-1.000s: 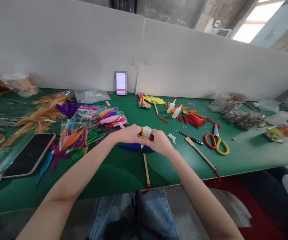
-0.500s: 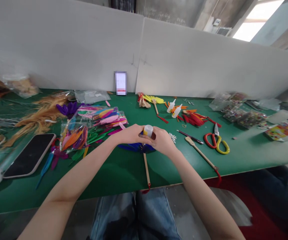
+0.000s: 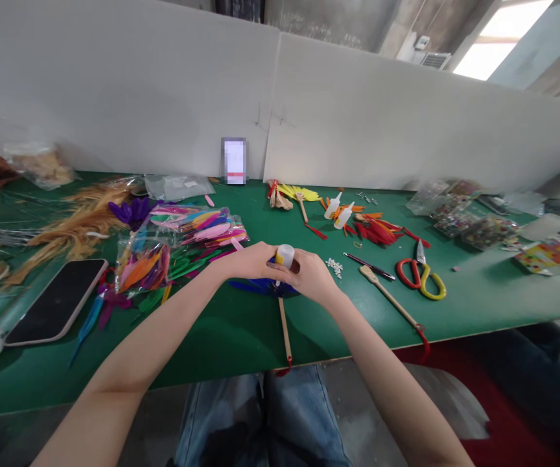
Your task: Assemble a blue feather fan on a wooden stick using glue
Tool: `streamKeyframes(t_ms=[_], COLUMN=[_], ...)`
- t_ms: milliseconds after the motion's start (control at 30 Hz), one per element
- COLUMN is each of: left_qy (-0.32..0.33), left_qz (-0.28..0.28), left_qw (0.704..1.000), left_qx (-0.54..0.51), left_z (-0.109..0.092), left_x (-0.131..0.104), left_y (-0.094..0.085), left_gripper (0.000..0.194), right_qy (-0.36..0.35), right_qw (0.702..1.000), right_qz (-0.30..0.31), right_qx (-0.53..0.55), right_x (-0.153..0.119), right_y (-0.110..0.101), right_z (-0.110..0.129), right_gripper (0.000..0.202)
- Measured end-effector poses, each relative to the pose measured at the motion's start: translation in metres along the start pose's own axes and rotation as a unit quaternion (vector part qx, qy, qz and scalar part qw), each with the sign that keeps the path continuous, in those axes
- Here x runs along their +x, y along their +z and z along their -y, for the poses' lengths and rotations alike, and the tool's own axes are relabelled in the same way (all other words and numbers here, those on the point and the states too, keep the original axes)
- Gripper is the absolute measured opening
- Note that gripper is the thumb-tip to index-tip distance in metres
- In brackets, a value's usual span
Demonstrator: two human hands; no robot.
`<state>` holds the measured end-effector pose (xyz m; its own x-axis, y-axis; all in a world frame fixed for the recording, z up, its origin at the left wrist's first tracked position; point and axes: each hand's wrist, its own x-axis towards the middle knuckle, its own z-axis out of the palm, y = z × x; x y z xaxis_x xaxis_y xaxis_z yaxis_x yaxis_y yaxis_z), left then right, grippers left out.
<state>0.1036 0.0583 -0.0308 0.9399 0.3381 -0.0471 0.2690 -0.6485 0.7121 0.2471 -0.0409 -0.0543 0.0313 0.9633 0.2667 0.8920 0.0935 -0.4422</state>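
Both of my hands close around a small glue bottle (image 3: 286, 253), its pale base up and its lower end pointing down. My left hand (image 3: 255, 261) grips it from the left, and my right hand (image 3: 309, 275) from the right. Beneath them lies a fan of blue feathers (image 3: 253, 286) with a wooden handle (image 3: 284, 327) and a red tassel at its end. My fingers hide most of the fan's middle. A small heap of white beads (image 3: 334, 267) sits just right of my right hand.
Bagged colourful feathers (image 3: 202, 227) and a smartphone (image 3: 59, 300) lie to the left. On the right are scissors (image 3: 420, 272), a pen (image 3: 370, 266) and a bare wooden handle (image 3: 391, 298). Two white bottles (image 3: 343, 217) and a yellow feather fan (image 3: 299, 193) rest behind.
The glue bottle has tilted and shifted slightly left, with both hands moving along with it. More of the white beads shows beside my right hand.
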Motion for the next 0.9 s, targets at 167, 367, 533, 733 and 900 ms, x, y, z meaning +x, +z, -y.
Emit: streamKeyframes(t_ms=[167, 367, 533, 733, 900], left_qy=[-0.001, 0.011, -0.012, -0.043, -0.045], left_qz=[-0.001, -0.009, -0.007, -0.069, -0.123], left_qw=[1.000, 1.000, 0.999, 0.995, 0.990], left_qx=[0.008, 0.013, 0.049, 0.057, 0.046], left_z=[-0.001, -0.003, -0.005, -0.010, -0.013], left_x=[0.000, -0.003, -0.010, -0.021, -0.024], left_y=[0.000, -0.001, -0.013, -0.030, -0.033], left_gripper=[0.042, 0.049, 0.064, 0.060, 0.040], right_qy=[0.000, 0.000, 0.008, 0.030, 0.030], right_qw=[1.000, 1.000, 0.999, 0.994, 0.988], right_qz=[-0.006, -0.023, -0.042, -0.088, -0.129], right_qx=[0.005, 0.011, 0.030, 0.056, 0.078], right_x=[0.000, 0.000, -0.004, -0.011, -0.011], right_y=[0.000, -0.001, 0.002, 0.009, 0.012], right_z=[0.001, 0.004, 0.004, 0.001, 0.001], right_gripper=[0.034, 0.032, 0.028, 0.034, 0.036])
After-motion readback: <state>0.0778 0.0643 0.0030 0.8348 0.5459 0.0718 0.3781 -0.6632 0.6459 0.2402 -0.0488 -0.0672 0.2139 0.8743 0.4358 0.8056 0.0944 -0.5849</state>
